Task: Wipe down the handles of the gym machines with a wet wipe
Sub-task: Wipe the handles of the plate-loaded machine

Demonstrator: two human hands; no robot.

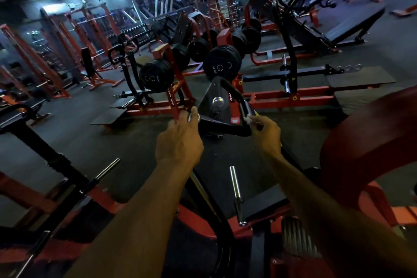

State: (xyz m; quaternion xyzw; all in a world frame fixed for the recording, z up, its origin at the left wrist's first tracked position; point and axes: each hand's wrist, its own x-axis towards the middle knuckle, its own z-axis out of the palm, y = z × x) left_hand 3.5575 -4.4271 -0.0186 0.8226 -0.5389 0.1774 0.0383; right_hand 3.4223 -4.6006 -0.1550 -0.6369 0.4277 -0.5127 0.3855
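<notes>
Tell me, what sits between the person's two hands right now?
In the head view, the black handle bar spans between the left hand, gripping its silver end, and the right hand, pinching the white wipe.

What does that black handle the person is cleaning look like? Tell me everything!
The black handle is a bent, looping bar that looks like metal, dark and slightly shiny. It sticks out from a red and black weight machine, just below a black weight plate. The left hand grips its silver end, and the right hand presses a small white wet wipe against its right side.

Two bare forearms, left hand, right hand, no sleeves visible
</notes>
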